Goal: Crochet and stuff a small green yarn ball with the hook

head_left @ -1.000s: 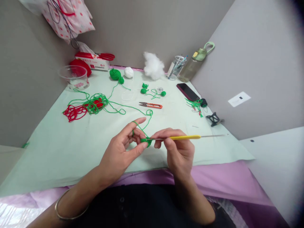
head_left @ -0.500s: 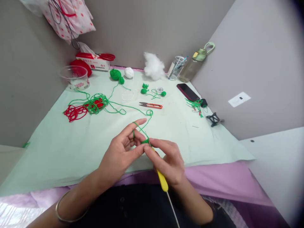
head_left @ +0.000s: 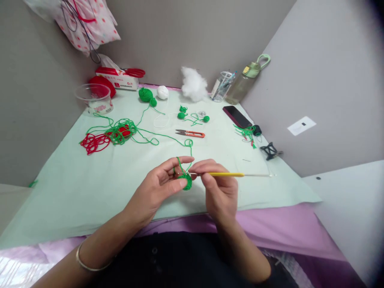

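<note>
Between thumb and fingers, my left hand (head_left: pixel 159 182) pinches a small round green crochet piece (head_left: pixel 187 183). Green yarn (head_left: pixel 191 150) loops over its raised index finger and trails back to the tangle on the table. My right hand (head_left: pixel 220 184) grips a crochet hook (head_left: pixel 226 174) with a yellow handle, held nearly level and pointing left. The hook's tip meets the upper edge of the green piece; the exact stitch is too small to make out. Beyond the hands lie orange thread snips (head_left: pixel 190 133).
Tangled green and red yarn (head_left: pixel 120 132) lies left, near a clear tub (head_left: pixel 95 98). Green yarn balls (head_left: pixel 146 95), a white ball (head_left: pixel 162 92), stuffing (head_left: pixel 194 84) and small green crochet pieces (head_left: pixel 181 115) sit farther back. A phone (head_left: pixel 237 116) and bottle (head_left: pixel 244 82) stand right.
My right hand has turned the crochet hook from pointing down toward my body to nearly level. The green piece now shows its round face, and my left index finger has shifted slightly right.
</note>
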